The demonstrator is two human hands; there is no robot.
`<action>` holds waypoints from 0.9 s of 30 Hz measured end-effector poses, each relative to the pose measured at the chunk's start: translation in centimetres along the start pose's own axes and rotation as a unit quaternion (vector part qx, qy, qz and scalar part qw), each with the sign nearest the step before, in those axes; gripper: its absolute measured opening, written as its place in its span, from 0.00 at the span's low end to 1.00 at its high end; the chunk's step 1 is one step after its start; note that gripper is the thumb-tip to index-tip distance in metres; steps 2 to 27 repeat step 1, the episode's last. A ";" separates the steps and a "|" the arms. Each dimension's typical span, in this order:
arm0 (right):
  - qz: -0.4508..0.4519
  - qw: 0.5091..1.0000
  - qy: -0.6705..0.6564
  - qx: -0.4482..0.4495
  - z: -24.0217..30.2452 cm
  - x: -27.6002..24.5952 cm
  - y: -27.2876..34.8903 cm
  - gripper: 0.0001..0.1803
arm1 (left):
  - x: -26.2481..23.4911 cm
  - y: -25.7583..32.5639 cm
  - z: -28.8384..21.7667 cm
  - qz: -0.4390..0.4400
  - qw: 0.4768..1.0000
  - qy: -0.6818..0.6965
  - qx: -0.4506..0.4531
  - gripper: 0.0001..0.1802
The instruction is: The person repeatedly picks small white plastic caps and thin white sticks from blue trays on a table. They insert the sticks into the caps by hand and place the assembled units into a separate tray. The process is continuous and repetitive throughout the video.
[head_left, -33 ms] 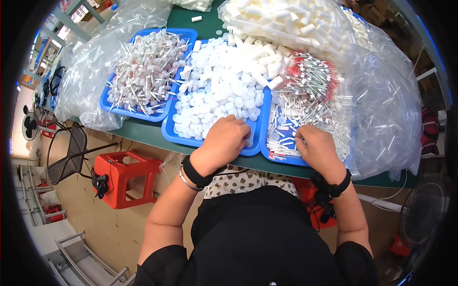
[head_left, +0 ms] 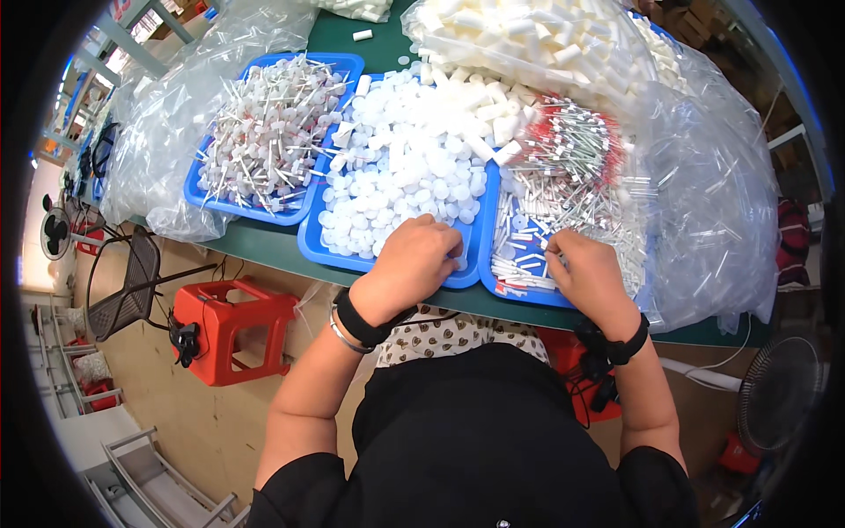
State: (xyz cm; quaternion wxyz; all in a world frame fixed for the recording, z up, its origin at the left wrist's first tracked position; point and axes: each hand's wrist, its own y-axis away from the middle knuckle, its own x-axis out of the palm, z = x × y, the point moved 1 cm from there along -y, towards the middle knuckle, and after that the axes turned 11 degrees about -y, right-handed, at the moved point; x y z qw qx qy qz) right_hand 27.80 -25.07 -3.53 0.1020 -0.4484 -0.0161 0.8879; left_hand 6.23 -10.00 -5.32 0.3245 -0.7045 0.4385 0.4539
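Curled fingers of my left hand reach over the near edge of the middle blue tray, which is heaped with small translucent white plastic discs. Its fingertips are mostly hidden, so what they hold cannot be made out. Over the right blue tray, my right hand has thumb and forefinger drawn together; anything between them is too small to name. Short white tubes lie around that hand. Farther back in the same tray is a pile of thin metal pins with red ends.
A left blue tray holds many thin stems with translucent discs on them. White foam cylinders fill a clear bag at the back. Plastic bags flank the trays on the green table. A red stool stands below left.
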 end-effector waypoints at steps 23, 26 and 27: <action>0.003 0.999 -0.022 0.034 0.5 -0.5 0.0 0.03 | 0.0 -0.1 0.0 0.000 1.000 0.000 0.001 0.07; 0.003 0.999 -0.022 0.034 0.5 -0.5 0.0 0.03 | 0.0 -0.1 0.0 0.000 1.000 0.000 0.001 0.07; 0.003 0.999 -0.022 0.034 0.5 -0.5 0.0 0.03 | 0.0 -0.1 0.0 0.000 1.000 0.000 0.001 0.07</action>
